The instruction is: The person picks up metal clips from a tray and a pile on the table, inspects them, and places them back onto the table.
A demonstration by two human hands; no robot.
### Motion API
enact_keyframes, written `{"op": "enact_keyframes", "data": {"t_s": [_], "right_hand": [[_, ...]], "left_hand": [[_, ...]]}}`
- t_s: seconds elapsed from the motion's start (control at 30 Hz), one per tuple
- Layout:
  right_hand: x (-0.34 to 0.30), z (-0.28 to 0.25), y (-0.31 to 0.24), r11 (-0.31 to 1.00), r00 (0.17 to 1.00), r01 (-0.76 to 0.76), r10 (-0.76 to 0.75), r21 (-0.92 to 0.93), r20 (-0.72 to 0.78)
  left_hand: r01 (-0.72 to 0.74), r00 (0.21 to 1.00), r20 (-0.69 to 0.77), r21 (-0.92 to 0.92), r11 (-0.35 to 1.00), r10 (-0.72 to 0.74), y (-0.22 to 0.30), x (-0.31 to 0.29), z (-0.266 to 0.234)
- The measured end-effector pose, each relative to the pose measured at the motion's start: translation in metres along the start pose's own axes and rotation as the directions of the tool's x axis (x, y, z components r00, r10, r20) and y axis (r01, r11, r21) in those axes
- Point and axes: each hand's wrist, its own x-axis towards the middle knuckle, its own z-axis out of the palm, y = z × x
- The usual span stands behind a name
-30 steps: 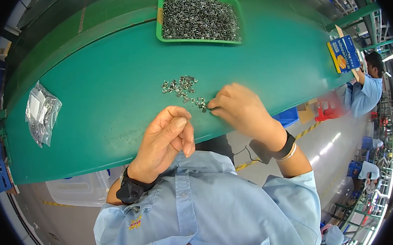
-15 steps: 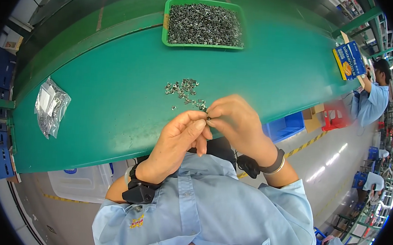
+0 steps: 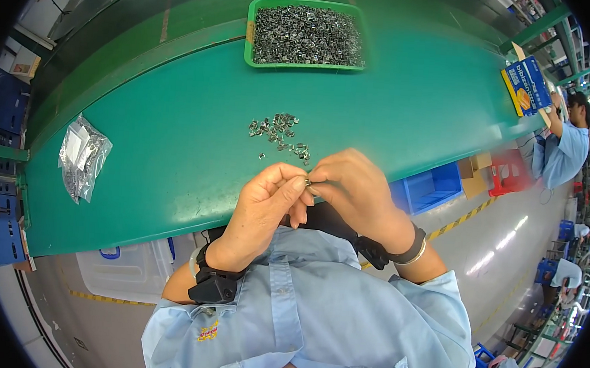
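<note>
Right now the left hand (image 3: pixel 266 202) and right hand (image 3: pixel 353 188) meet fingertip to fingertip, both pinched shut on one small silvery metal clip (image 3: pixel 308 182) just past the near edge of the green surface (image 3: pixel 175 141). Best to keep the pinch light and both wrists steady. Beyond lies a loose heap of clips (image 3: pixel 278 131); a green plastic tray (image 3: pixel 250 37) sits at the far edge.

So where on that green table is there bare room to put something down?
Bare green table lies between the plastic bag and the small pile of metal parts, and right of that pile. It is crowded by the full tray and at both hands.
</note>
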Motion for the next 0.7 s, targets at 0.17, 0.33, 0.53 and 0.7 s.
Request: {"op": "enact_keyframes", "data": {"t_s": [0.17,0.33,0.53,0.7], "right_hand": [[-0.003,0.0,-0.001,0.998,0.998,0.05,-0.051,-0.022,-0.029],[-0.007,0.004,-0.003,0.996,0.996,0.066,-0.069,-0.052,-0.051],[-0.009,0.006,-0.007,0.998,0.996,0.056,-0.057,-0.025,-0.071],[-0.015,0.01,-0.012,0.995,0.994,0.014,-0.003,0.097,-0.111]], "left_hand": [[-0.031,0.999,-0.021,-0.009,0.999,0.031,0.0,-0.003,0.004],[-0.054,0.999,-0.008,-0.055,0.997,0.053,-0.002,-0.006,0.004],[-0.046,0.998,0.044,-0.154,0.987,0.053,-0.006,-0.005,-0.001],[0.002,0.993,0.113,-0.341,0.94,0.039,-0.013,-0.003,-0.002]]}}
